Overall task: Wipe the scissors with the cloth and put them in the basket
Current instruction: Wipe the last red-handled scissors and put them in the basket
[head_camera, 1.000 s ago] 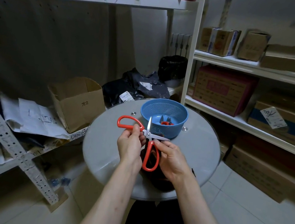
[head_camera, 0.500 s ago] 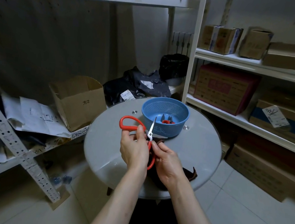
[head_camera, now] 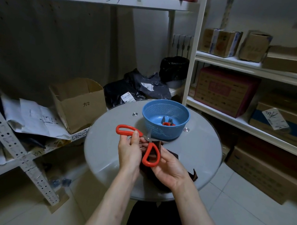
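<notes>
Red-handled scissors [head_camera: 149, 155] hang over the round grey table [head_camera: 204, 158], their handles spread wide. My left hand [head_camera: 130, 151] grips them near the pivot, thumb up against the upper handle loop [head_camera: 125, 129]. My right hand [head_camera: 169, 167] holds a dark brown cloth [head_camera: 173, 155] under the lower handle loop, and the cloth covers most of the blades. Behind the hands stands the blue perforated basket [head_camera: 164, 119], with a smaller red-handled pair of scissors [head_camera: 168, 122] lying inside it.
An open cardboard box [head_camera: 77, 102] and loose papers [head_camera: 34, 117] sit on the low shelf at left. Black bags [head_camera: 137, 89] lie behind the table. White shelves at right hold several cartons [head_camera: 225, 91]. A perforated metal bar [head_camera: 14, 149] slants at lower left.
The scissors turned and dropped a little in my hands. The upright blade that showed earlier is now covered by the cloth, which my right hand has brought up around it.
</notes>
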